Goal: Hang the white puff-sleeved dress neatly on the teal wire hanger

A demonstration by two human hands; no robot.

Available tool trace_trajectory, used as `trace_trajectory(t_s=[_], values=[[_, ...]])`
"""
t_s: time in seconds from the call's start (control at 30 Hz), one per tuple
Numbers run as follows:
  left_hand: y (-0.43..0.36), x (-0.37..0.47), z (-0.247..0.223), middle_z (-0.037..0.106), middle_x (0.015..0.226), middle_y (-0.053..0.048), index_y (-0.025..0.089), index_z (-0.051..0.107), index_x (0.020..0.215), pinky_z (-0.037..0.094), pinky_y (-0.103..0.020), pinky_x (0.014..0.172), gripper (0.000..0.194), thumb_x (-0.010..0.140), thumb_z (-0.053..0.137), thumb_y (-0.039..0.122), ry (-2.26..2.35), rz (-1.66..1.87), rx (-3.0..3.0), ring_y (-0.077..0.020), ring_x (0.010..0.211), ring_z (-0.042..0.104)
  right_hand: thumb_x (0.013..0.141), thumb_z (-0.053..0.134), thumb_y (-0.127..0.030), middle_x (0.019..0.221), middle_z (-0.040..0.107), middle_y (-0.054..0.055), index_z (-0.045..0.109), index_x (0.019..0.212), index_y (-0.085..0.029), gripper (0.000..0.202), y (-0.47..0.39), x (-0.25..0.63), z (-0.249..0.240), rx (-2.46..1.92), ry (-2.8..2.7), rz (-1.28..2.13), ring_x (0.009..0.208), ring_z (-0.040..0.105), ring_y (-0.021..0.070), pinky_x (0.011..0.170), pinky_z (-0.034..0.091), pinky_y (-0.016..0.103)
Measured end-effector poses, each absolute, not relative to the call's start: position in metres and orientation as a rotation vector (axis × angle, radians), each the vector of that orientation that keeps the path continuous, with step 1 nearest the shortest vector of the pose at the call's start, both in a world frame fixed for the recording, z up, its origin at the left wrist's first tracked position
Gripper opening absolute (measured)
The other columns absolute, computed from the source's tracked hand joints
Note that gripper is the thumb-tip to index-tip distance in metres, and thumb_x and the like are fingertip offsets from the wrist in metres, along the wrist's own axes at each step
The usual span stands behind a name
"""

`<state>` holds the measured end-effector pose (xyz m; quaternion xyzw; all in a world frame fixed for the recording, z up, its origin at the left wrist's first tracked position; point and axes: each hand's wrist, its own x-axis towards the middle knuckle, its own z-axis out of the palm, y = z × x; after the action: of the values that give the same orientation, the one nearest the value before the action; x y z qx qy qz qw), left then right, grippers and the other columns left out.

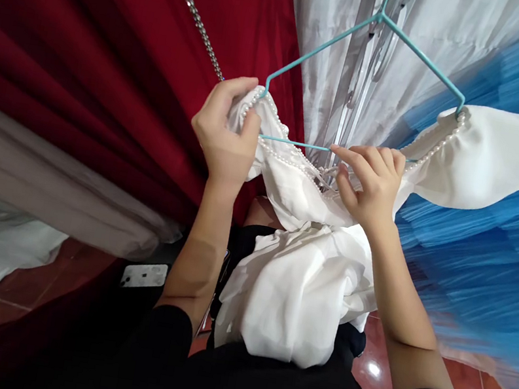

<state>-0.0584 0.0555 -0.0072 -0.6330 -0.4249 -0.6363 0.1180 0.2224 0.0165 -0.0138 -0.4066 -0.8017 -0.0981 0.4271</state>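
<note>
A white garment with pearl-beaded edging (pixel 302 295) hangs by its shoulders on a light blue hanger (pixel 327 44), its lower part bunched over my lap. My left hand (pixel 228 133) is closed on the pearl-trimmed shoulder at the hanger's left end, thumb in front of the fabric. At the middle of the hanger's bottom bar, my right hand (pixel 368 183) has its fingers curled over the bar, index stretched along it and thumb below. That hand partly hides the bar and the neckline behind it. A puffed white sleeve (pixel 489 160) sticks out past the right end.
Red curtains (pixel 147 89) hang to the left, with a beaded chain (pixel 194 7) in front. Blue tulle fabric (pixel 487 259) fills the right side. White fabric (pixel 315 38) and a metal rack (pixel 354 71) stand ahead. A phone (pixel 144 275) lies at lower left, above red floor tiles (pixel 380 367).
</note>
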Motion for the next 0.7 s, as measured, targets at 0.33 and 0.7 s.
trace_trajectory(t_s=[0.33, 0.7], values=[[0.041, -0.114, -0.014, 0.068, 0.088, 0.002, 0.015, 0.067, 0.095, 0.057, -0.028, 0.073, 0.023, 0.089, 0.065, -0.007, -1.336, -2.352, -1.491, -0.011, 0.078, 0.071, 0.108, 0.048, -0.022, 0.11, 0.074, 0.002, 0.073, 0.135, -0.035, 0.039, 0.02, 0.223, -0.016, -0.908, -2.001, -0.224, 0.098, 0.062, 0.0224, 0.105, 0.042, 0.047], [-0.02, -0.013, -0.026, 0.083, 0.121, -0.001, 0.03, 0.08, 0.105, 0.057, -0.049, 0.114, 0.013, 0.1, 0.073, 0.019, -1.01, -1.763, -2.132, -0.0273, 0.125, 0.075, 0.109, 0.05, -0.025, 0.117, 0.075, 0.002, 0.069, 0.141, -0.035, 0.039, 0.014, 0.207, -0.017, -0.866, -1.988, -0.197, 0.105, 0.065, 0.0228, 0.104, 0.044, 0.046]])
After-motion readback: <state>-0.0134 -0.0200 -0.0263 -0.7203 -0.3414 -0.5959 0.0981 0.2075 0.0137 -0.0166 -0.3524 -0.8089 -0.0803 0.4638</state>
